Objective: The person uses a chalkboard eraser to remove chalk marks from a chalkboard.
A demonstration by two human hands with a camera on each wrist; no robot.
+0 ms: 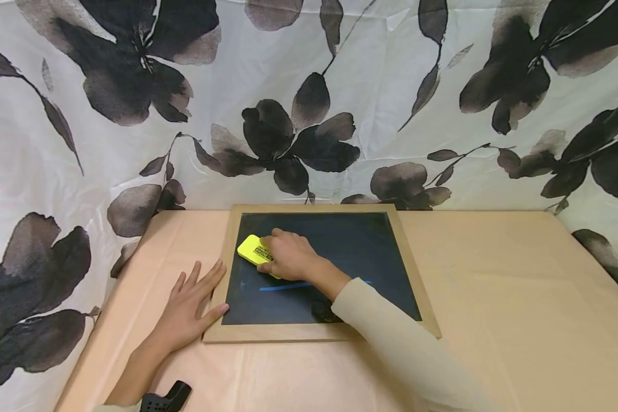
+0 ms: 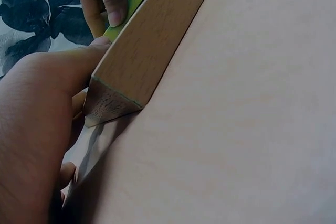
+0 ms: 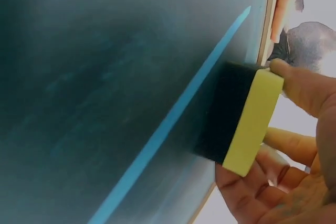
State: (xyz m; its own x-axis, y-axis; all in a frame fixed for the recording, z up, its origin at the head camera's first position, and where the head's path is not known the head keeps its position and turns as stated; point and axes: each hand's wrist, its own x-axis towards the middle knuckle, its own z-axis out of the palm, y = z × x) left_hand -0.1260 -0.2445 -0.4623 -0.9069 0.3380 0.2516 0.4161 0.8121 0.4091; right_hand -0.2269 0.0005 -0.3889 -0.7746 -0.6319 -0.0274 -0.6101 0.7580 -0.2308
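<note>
The fingers (image 3: pixel 289 142) of the right hand (image 1: pixel 290 256) pinch a yellow eraser (image 1: pixel 250 249) from both sides, its black layer (image 3: pixel 227 111) facing the chalkboard (image 1: pixel 352 246). The eraser is at the board's left part, just above the left end of a blue line (image 1: pixel 283 287). The left hand (image 1: pixel 185 312) has its fingers spread, the thumb touching the left side of the wooden frame (image 1: pixel 314 333). The board lies on the table (image 1: pixel 515 309), before a floral cloth (image 1: pixel 381 74).
</note>
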